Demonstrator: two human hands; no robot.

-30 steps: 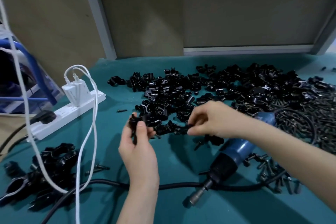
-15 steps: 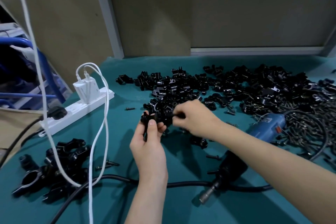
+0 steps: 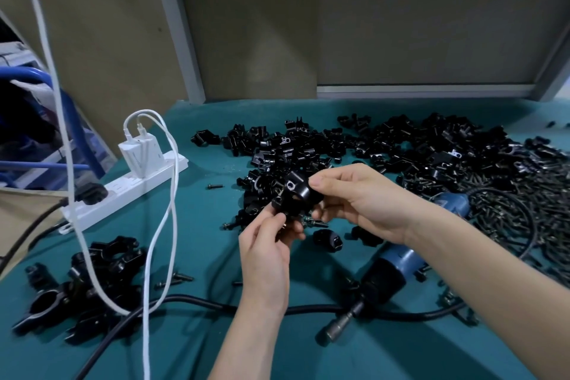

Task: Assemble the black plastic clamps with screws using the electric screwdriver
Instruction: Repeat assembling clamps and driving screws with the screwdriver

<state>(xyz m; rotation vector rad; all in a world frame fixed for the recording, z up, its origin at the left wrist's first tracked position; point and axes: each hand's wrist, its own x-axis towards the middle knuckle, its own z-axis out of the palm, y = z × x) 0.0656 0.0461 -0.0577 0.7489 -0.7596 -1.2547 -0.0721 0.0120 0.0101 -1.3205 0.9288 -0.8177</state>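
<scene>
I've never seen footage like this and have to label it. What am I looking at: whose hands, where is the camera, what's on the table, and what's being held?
There is no machine here. A person works with bare hands, and the only camera sits on their head, looking forward and down. The arm rising from the bottom edge ends in their left hand. The arm coming in from the right ends in their right hand. Both pinch one black clamp piece between them, above a green table. Behind it lies a heap of loose clamp parts, with a pile of dark screws to the right. The blue electric screwdriver lies on the table, in neither hand. At the left are a white power strip and some larger clamps that look already assembled.
</scene>
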